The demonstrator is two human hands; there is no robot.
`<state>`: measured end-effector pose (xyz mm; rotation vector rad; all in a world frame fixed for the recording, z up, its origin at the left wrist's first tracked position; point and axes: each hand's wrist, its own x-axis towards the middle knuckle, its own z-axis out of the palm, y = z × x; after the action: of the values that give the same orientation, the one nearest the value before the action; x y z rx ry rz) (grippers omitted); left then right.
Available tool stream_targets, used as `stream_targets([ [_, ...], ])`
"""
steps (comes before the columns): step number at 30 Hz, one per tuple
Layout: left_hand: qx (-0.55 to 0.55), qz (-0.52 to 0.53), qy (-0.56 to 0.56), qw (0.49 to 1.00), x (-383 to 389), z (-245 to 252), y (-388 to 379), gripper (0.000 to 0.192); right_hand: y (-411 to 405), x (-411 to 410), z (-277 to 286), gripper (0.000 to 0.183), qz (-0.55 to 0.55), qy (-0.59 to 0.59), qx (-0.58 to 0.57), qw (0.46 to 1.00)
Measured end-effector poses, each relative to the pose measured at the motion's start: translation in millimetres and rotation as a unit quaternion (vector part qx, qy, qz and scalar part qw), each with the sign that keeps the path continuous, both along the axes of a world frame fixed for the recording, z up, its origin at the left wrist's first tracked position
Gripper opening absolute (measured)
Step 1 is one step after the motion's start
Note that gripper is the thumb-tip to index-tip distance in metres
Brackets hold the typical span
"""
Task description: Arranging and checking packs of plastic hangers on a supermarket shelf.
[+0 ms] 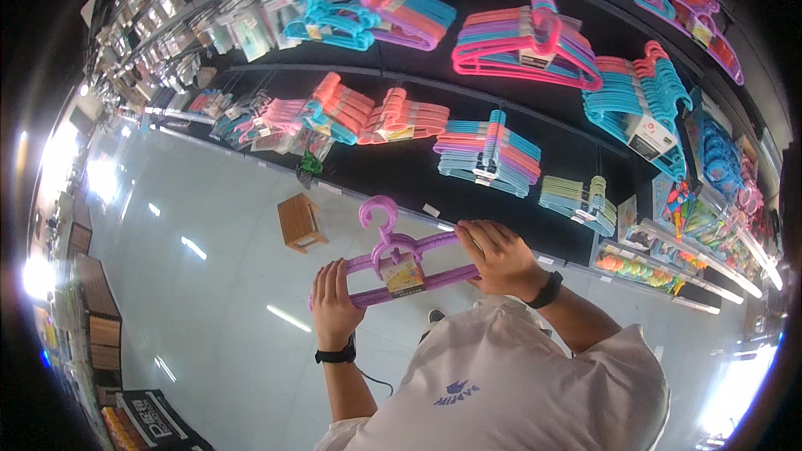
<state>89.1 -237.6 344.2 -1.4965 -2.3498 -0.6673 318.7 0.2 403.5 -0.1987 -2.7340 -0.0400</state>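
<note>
A bundle of purple plastic clothes hangers (pixel 363 297) is held level over the floor, its hook pointing away from me and a printed card wrapped round its middle. My left hand (pixel 335 300) grips one end of the bundle, fingers curled over the bars. At the opposite end my right hand (pixel 501 257) is closed round the bars. Beyond the hands, bundles of coloured hangers hang on the dark display wall: a blue, orange and purple bundle (pixel 517 160), a pink-fronted one (pixel 470 62) and turquoise ones (pixel 611 100).
A small wooden stool (pixel 294 219) stands on the pale floor, left of the held hangers. A low shelf edge (pixel 332 188) runs along the foot of the display wall. Toys hang at the right (pixel 680 200). Wooden display units (pixel 97 300) line the left side, near a dark printed box (pixel 153 416).
</note>
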Motion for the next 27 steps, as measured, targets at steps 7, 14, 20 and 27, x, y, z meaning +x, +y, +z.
stream_targets([
  [7, 0.015, 0.073, 0.013, 0.997, -33.9, 4.4, -15.7, 0.054, 8.4, -69.2, -9.6, 0.076, 0.054, 0.010, -0.043, 0.998],
  [14, -0.057, 0.097, 0.077, 0.991, -100.6, 4.5, 7.1, 0.067, 47.5, -144.3, -39.4, 0.067, 0.068, 0.061, -0.088, 0.992],
  [20, -0.128, 0.096, 0.121, 0.980, -169.4, 36.7, 72.3, 0.059, 94.8, -220.8, -51.9, 0.079, 0.082, 0.044, -0.100, 0.991],
  [27, -0.114, 0.107, 0.140, 0.978, -251.5, 72.1, 142.8, 0.062, 148.0, -311.7, -25.2, 0.082, 0.071, 0.090, -0.104, 0.988],
])
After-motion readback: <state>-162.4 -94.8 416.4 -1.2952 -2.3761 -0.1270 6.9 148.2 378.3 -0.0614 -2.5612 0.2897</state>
